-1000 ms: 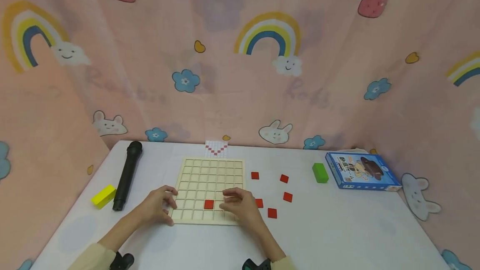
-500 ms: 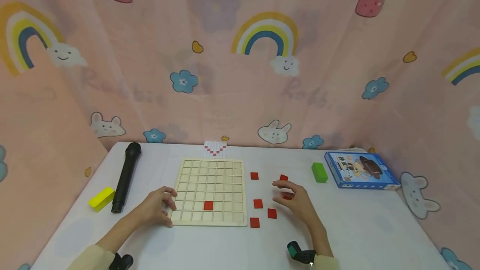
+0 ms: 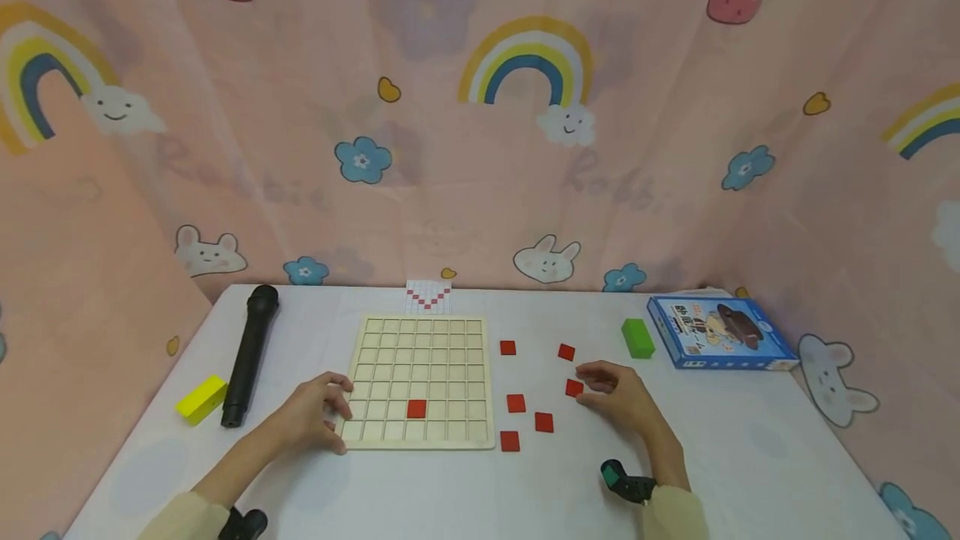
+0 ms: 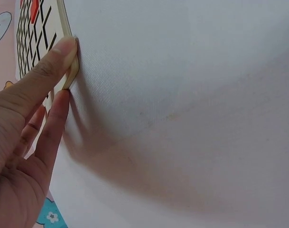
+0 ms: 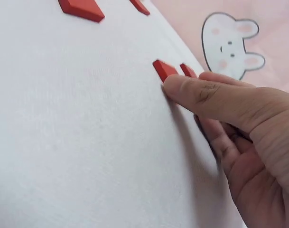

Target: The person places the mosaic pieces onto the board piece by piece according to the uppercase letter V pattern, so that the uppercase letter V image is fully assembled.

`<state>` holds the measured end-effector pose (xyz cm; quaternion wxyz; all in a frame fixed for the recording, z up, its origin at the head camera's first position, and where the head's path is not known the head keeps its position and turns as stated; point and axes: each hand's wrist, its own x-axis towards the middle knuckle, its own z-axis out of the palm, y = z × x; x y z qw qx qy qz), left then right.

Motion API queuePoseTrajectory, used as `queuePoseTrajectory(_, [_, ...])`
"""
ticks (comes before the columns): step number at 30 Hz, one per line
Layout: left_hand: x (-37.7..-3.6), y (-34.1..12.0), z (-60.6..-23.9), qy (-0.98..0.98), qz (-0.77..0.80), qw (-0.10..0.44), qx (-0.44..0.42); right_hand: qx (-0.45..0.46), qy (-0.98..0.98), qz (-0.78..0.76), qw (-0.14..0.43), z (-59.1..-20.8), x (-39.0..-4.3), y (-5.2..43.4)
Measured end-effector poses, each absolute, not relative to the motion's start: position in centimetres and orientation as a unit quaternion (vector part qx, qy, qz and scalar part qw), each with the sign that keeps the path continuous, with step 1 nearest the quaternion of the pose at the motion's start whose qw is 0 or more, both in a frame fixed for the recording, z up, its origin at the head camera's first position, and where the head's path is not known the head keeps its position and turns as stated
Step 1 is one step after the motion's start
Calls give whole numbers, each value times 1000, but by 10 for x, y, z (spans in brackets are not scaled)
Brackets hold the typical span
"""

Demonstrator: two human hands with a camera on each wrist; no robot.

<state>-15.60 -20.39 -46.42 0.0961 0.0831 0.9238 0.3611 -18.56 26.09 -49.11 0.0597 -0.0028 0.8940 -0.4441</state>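
While the right hand (image 3: pixel 626 398) lies low on the white tabletop (image 3: pixel 750 457) with its fingertips at a small red square tile (image 3: pixel 573 387), the contact itself is hard to read: the right wrist view shows the thumb just touching that tile's near corner, the other fingers hidden behind it, so whether it pinches the tile cannot be told. Five more red tiles (image 3: pixel 514 403) lie loose to its left. The left hand (image 3: pixel 311 415) rests against the near left corner of the pale wooden grid board (image 3: pixel 420 332), fingers loosely curved, thumb and a fingertip pressing the board's edge. One red tile in the board (image 3: pixel 417 408) sits in a cell of the second row from the near edge. Both forearms are cut off at the frame's bottom.
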Motion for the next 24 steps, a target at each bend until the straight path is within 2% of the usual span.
queuePoseTrajectory(6, [-157, -205, -466, 921, 366, 97, 92, 13, 882, -466, 69, -497, -189, 270])
queuePoseTrajectory(16, [-156, -206, -468, 921, 363, 91, 105, -23, 859, -500, 111, -490, -189, 277])
queuePoseTrajectory(24, [-156, -207, -468, 921, 361, 88, 116, -24, 861, -494, 123, -487, -194, 279])
